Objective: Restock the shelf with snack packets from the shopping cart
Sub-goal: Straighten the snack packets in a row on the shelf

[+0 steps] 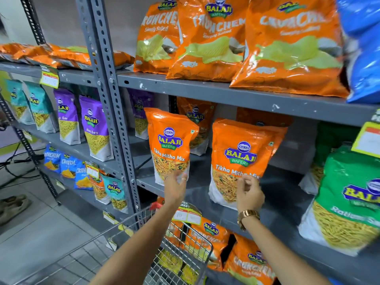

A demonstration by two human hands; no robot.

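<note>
Two orange Tikha Mitha Mix packets stand on the middle grey shelf (202,192). My left hand (174,189) holds the lower edge of the left packet (170,145), fingers up against its front. My right hand (249,194), with a gold watch on the wrist, is curled on the lower front of the right packet (245,159), which leans back a little. More orange packets stand behind them. Below my arms is the wire shopping cart (202,241) with yellowish snack packets (174,262) in it.
Large orange Crunchem bags (207,38) fill the shelf above, with blue bags (364,48) to their right. Green packets (347,198) stand right of my hands. Purple and teal packets (94,128) line the left rack. A perforated upright post (111,99) divides the racks. Price tags hang from shelf edges.
</note>
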